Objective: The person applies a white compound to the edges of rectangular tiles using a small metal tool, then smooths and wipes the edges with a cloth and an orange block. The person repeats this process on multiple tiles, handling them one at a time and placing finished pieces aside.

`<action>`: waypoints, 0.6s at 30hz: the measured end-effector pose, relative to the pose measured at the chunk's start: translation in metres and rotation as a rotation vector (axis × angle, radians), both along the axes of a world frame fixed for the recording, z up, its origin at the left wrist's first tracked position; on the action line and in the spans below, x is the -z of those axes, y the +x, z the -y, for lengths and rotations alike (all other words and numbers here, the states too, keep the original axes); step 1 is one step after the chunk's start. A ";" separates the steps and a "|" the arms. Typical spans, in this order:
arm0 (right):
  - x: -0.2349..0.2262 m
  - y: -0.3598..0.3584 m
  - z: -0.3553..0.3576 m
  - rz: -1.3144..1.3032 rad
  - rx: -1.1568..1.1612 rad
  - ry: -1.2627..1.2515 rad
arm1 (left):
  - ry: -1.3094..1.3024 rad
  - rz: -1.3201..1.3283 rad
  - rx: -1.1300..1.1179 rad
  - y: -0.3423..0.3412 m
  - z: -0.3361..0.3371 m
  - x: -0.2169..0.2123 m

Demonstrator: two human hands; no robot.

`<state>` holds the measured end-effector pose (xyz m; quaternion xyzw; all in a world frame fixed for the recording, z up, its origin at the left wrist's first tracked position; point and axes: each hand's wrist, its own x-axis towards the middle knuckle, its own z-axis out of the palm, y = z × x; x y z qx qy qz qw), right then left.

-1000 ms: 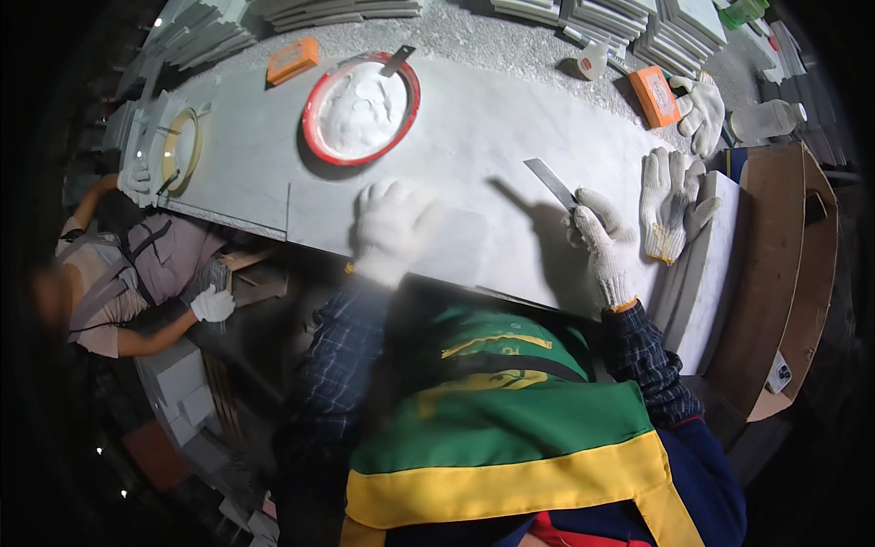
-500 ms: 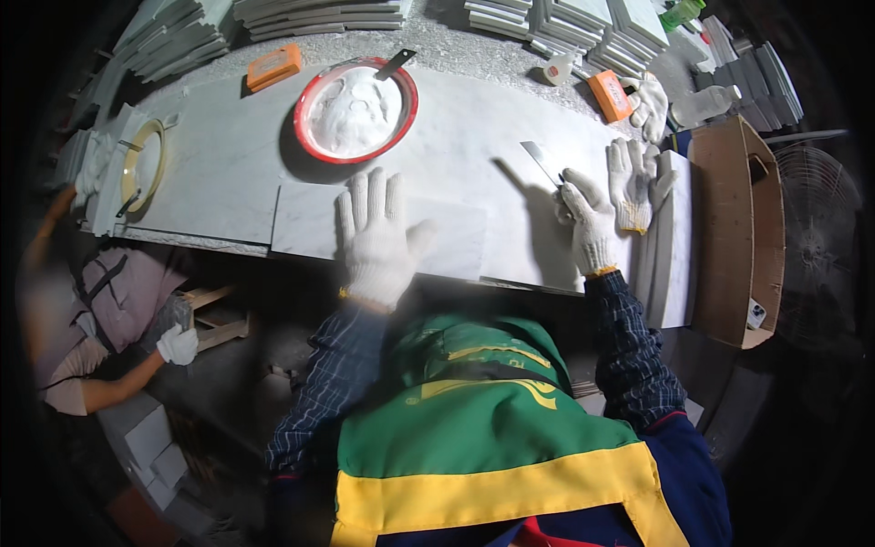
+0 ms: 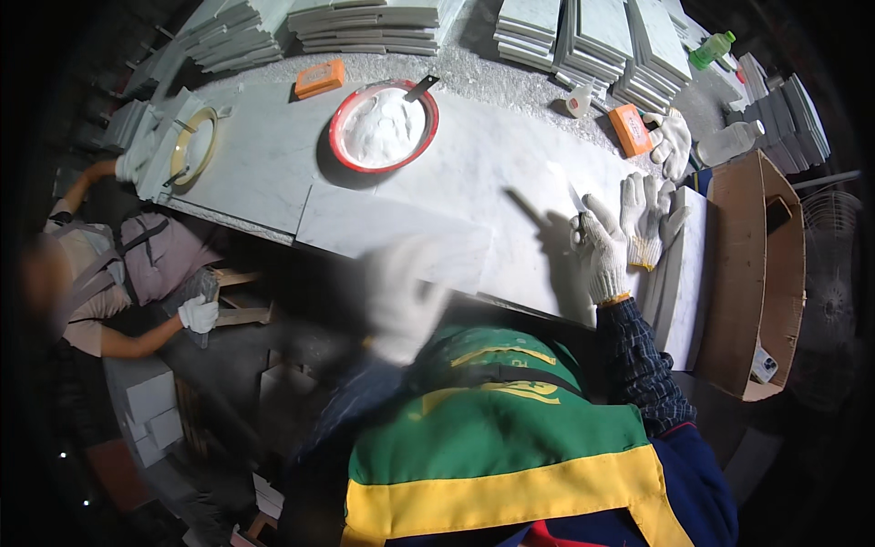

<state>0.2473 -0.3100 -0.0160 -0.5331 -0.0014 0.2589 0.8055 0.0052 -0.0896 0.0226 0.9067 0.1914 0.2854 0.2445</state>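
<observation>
1. Marble slab (image 3: 396,219), pale with faint grey veining, lies flat along the near edge of the worktop (image 3: 251,137). Its long axis runs left to right, sloping down toward the right in this view.
2. Of the two hands, the left hand (image 3: 401,301) is nearer to the slab, which lies just beyond it. Gloved in white, the hand overlaps the slab's near edge but is too blurred to tell how far open it is, whether it touches the stone or whether it has hold of anything.
3. To the right of the slab, apart from it, the right hand (image 3: 603,246) is closed around a scraper (image 3: 576,198) — its thin, bright metal blade points away from the person and slightly left. The glove is ribbed white knit with an orange-yellow cuff edge.
4. Just right of that hand lies a spare knitted glove (image 3: 643,219); past it come a long, smooth white stone piece (image 3: 679,273) and an open carton (image 3: 734,264) of brown cardboard.
5. Beyond the slab sits a round bowl (image 3: 369,168) with a glossy red rim, heaped with lumpy white paste (image 3: 378,128) — a second scraper (image 3: 420,88) leans at its right side.
6. Farthest off stand thin, flat-faced tile stacks (image 3: 365,27), with a small orange box (image 3: 319,79) nearer than them.
</observation>
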 end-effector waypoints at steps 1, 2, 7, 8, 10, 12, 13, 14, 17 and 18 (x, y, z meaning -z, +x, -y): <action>0.001 0.001 0.001 0.004 -0.021 0.010 | -0.102 0.004 -0.188 -0.015 -0.006 -0.002; 0.003 0.003 0.001 -0.001 -0.031 0.003 | -0.256 0.041 -0.408 -0.027 -0.009 -0.001; 0.006 0.014 0.005 -0.066 -0.133 0.200 | -1.384 0.263 -0.629 -0.032 -0.019 0.017; 0.007 0.016 0.007 -0.074 -0.169 0.228 | -1.354 0.266 -0.685 -0.025 -0.021 0.021; 0.008 0.019 0.009 -0.054 -0.243 0.280 | -1.299 0.197 -0.688 -0.019 -0.024 0.024; 0.009 0.020 0.010 -0.029 -0.259 0.199 | -1.227 0.137 -0.644 -0.016 -0.026 0.023; 0.008 0.019 0.010 -0.011 -0.277 0.175 | -1.266 0.128 -0.652 -0.015 -0.028 0.021; 0.007 0.018 0.010 0.007 -0.301 0.146 | -1.287 0.141 -0.644 -0.015 -0.027 0.019; 0.000 0.011 0.004 0.027 -0.236 0.114 | -1.271 0.141 -0.659 -0.012 -0.025 0.017; -0.003 0.007 0.002 0.037 -0.272 0.131 | -1.264 0.086 -0.640 -0.011 -0.026 0.016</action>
